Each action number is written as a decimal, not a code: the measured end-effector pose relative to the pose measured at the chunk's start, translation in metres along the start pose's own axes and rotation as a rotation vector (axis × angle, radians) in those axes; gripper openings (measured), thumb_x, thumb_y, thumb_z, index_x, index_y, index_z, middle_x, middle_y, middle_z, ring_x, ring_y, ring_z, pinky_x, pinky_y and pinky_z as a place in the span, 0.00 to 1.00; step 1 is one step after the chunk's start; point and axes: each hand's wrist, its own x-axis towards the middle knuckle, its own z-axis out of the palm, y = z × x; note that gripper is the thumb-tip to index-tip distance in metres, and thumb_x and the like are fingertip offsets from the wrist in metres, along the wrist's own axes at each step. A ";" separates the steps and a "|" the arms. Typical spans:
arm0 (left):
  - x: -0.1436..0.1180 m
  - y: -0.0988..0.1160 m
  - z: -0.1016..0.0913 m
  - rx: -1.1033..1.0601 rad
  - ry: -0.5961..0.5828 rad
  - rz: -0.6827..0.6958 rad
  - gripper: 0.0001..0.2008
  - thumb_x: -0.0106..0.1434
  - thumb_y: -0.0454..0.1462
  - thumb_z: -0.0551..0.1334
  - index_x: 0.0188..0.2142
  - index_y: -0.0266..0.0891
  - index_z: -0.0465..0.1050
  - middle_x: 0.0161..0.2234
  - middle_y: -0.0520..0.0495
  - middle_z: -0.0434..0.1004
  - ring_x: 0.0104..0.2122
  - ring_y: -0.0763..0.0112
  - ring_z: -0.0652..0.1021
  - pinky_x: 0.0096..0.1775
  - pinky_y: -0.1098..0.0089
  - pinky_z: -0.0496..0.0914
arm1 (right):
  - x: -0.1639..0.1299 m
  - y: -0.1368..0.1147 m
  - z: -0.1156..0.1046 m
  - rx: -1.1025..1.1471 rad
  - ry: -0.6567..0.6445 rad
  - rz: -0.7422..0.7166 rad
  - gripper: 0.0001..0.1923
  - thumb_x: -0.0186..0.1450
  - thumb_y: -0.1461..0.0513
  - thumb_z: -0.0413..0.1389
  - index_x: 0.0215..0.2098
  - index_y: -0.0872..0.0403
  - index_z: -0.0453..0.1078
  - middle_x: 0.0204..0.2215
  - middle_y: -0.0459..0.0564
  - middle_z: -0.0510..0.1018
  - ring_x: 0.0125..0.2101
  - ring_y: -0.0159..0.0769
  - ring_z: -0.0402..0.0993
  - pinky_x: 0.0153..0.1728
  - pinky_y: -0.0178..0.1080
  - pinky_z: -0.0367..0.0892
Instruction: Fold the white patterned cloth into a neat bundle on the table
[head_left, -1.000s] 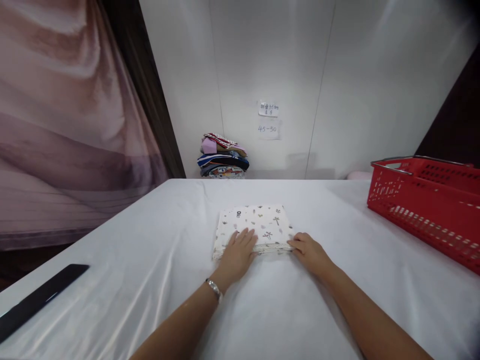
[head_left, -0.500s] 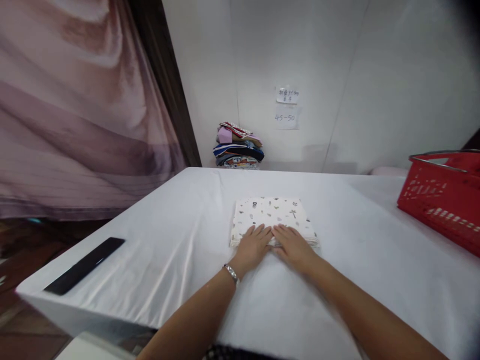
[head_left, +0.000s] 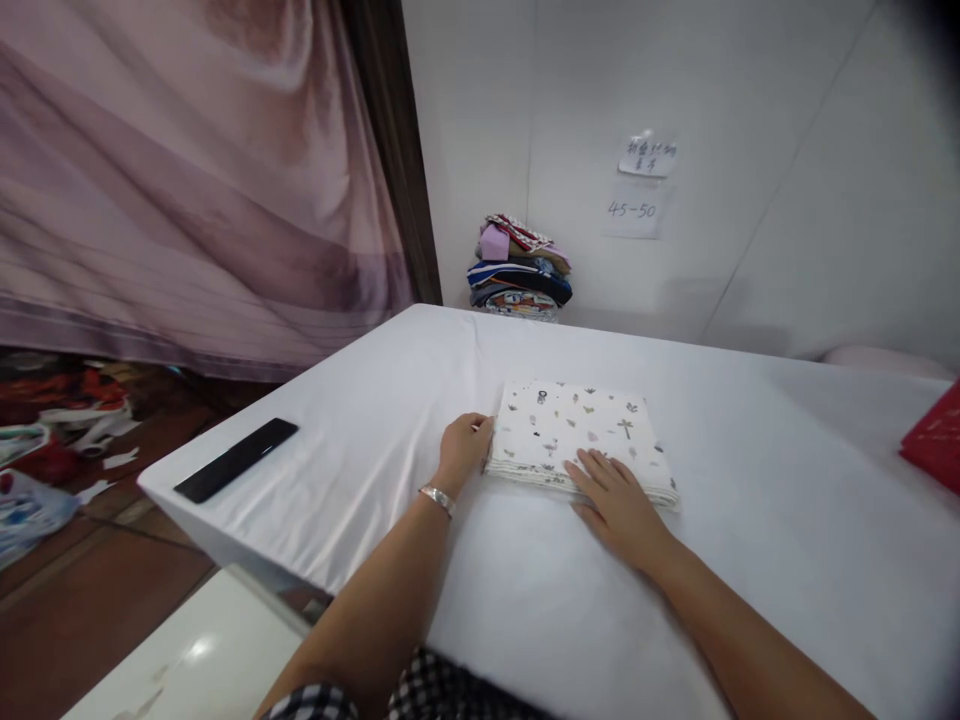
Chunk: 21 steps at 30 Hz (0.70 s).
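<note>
A folded white cloth [head_left: 574, 425] with small printed plants and animals lies flat on the white-covered table [head_left: 525, 600], its layered edge facing me. At its left side is my left hand [head_left: 463, 448], wearing a silver bracelet, with bent fingers closed at the cloth's edge; the fingertips are partly hidden. My right hand [head_left: 621, 505] rests palm down on the near edge, right of the middle, with its fingers stretched out over the print.
A black phone-like slab [head_left: 236, 460] lies by the table's left edge. Behind the far edge rises a stack of folded fabrics [head_left: 519, 270] against the wall. Part of a red basket [head_left: 936, 435] shows at far right. A pink curtain [head_left: 225, 180] hangs at left.
My left hand has gone from the cloth's near edge to its left side. My right hand stays on the near edge, now apart from the left. The view has turned, shifting the scene.
</note>
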 end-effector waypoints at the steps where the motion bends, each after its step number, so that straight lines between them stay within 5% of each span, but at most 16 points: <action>1: 0.003 -0.003 -0.003 -0.031 -0.038 -0.052 0.14 0.59 0.46 0.56 0.30 0.39 0.73 0.26 0.50 0.75 0.27 0.71 0.73 0.31 0.71 0.64 | 0.000 0.000 0.000 -0.001 0.004 -0.006 0.25 0.68 0.56 0.44 0.63 0.47 0.52 0.63 0.53 0.56 0.62 0.45 0.49 0.58 0.53 0.52; 8: 0.006 0.000 -0.026 -0.283 -0.308 -0.160 0.21 0.52 0.52 0.62 0.19 0.37 0.66 0.19 0.52 0.67 0.19 0.78 0.65 0.25 0.73 0.61 | -0.001 0.002 0.001 -0.012 0.016 -0.015 0.25 0.68 0.56 0.44 0.63 0.46 0.53 0.63 0.52 0.56 0.62 0.46 0.50 0.58 0.53 0.52; 13: 0.000 0.007 -0.027 -0.182 -0.514 -0.149 0.22 0.49 0.52 0.64 0.15 0.37 0.63 0.13 0.54 0.62 0.16 0.79 0.61 0.23 0.72 0.56 | -0.001 0.003 0.002 -0.024 0.018 -0.022 0.25 0.68 0.56 0.44 0.63 0.47 0.52 0.63 0.53 0.56 0.62 0.46 0.50 0.57 0.53 0.53; 21: -0.005 0.007 -0.026 -0.148 -0.499 -0.104 0.17 0.47 0.45 0.65 0.15 0.39 0.60 0.13 0.55 0.59 0.17 0.79 0.58 0.22 0.72 0.52 | -0.002 0.003 0.001 -0.028 0.025 -0.020 0.26 0.68 0.56 0.44 0.63 0.48 0.52 0.62 0.53 0.56 0.62 0.47 0.50 0.57 0.53 0.53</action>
